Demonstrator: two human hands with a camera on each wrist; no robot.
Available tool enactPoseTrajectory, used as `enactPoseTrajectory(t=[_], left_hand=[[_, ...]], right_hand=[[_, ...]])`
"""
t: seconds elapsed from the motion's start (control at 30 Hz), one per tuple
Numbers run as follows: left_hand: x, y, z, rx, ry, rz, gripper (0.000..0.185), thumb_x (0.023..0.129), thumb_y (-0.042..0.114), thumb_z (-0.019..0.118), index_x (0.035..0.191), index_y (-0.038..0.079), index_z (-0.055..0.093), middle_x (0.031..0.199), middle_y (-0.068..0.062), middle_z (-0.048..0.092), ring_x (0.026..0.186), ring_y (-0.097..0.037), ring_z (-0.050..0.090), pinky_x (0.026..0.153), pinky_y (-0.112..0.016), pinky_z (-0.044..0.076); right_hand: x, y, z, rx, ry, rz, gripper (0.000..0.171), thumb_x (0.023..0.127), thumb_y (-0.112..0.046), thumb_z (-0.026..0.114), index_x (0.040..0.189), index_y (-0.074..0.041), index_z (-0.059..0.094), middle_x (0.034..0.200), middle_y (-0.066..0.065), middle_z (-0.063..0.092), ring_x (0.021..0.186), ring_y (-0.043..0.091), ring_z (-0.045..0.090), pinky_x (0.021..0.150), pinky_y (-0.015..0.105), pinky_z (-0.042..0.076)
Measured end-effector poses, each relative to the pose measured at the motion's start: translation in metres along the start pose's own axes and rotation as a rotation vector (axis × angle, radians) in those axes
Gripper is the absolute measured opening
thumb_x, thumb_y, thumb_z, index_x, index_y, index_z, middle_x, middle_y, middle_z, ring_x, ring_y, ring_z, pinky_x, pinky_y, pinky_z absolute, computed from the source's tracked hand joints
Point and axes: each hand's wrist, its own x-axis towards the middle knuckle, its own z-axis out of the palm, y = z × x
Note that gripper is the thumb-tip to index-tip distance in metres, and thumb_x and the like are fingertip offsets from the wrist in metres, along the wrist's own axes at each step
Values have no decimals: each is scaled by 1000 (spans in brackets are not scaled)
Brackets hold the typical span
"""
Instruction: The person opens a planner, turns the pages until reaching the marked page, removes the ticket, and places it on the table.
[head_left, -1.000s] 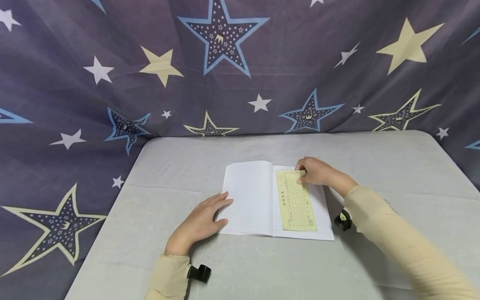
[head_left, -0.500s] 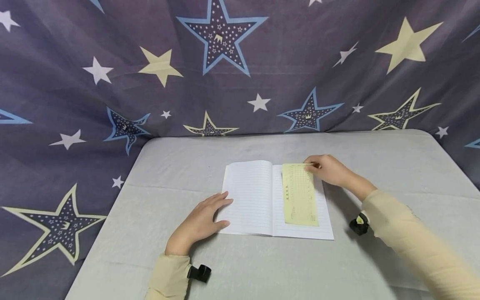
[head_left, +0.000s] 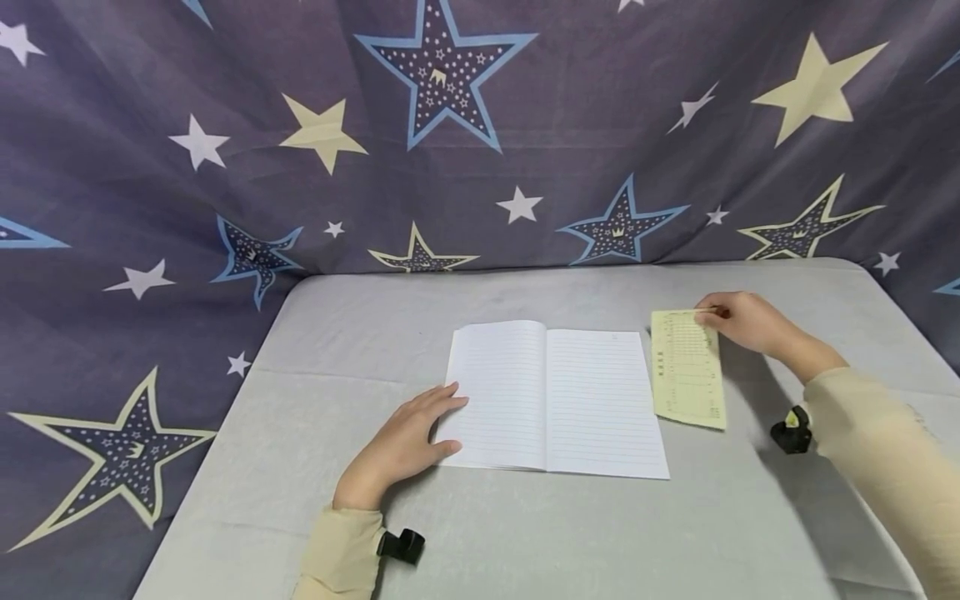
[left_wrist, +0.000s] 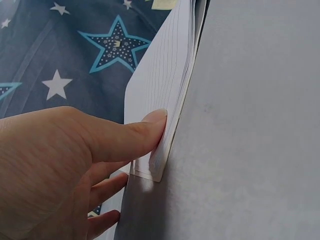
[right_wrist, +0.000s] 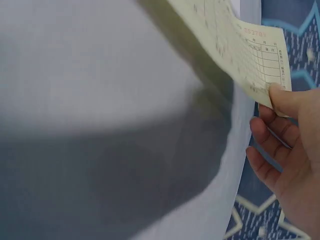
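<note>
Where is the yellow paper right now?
In the head view the yellow paper is just right of the open notebook, off its pages, over the grey table. The right hand pinches its far corner.

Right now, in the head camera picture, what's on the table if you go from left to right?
Left hand pressing the notebook's left page → open lined notebook → yellow printed slip → right hand pinching the slip's far corner.

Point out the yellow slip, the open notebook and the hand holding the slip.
yellow slip [head_left: 688, 371], head view, middle of the printed form
open notebook [head_left: 555, 400], head view, near the centre fold
right hand [head_left: 742, 321], head view, back of the hand
</note>
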Motion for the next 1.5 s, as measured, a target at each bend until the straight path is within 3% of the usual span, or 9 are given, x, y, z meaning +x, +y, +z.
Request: enactPoseTrajectory(t=[0.3,0.53,0.73,0.87,1.13,1.27,1.5], left_hand=[[0,1,5,1,8,-5,60,87,18,77,142,10,54,156,-8,38,145,-32,30,117,-53,25],[-1,2,7,-1,13,-1,60,87,17,77,142,10,55,156,-8,39,145,-32,30,117,-53,25],[-2,1,8,0,13,0,59,87,17,77,142,10,55,156,-8,39,144,-33,31,116,-54,25],[-1,1,8,9,17,-2,60,87,17,77,142,10,54,155,-9,39,144,-33,31,116,-53,25],[0,8,7,60,36,-10,56,89,17,74,140,8,54,153,-11,42,142,-34,35,115,-51,28],[1,17,6,91,70,-56,52,88,16,71,137,7,57,151,-13,44,139,-34,39,113,-51,32],[5,34,14,106,148,-153,46,88,16,71,131,2,60,146,-25,44,135,-42,39,107,-57,38]], right_hand=[[-4,22,-5,-42,-28,87,35,103,-22,56,117,9,63,88,13,63,73,23,50,65,40,41],[-1,23,-1,-115,-30,171,37,101,-27,57,118,6,63,107,25,64,87,34,61,75,55,47],[0,24,3,-149,-20,216,33,100,-26,59,113,4,63,98,20,64,76,28,56,67,48,46],[1,24,4,-161,-13,227,36,99,-25,60,118,6,60,103,23,63,80,30,59,68,52,48],[-12,14,8,-189,87,176,45,97,-25,64,128,7,55,120,32,55,106,48,54,83,66,44],[-22,0,11,-167,129,107,42,97,-23,62,127,6,57,127,34,53,113,53,50,89,69,41],[-50,-38,22,-91,121,-17,37,97,-19,64,125,4,61,129,33,55,120,53,47,101,68,35]])
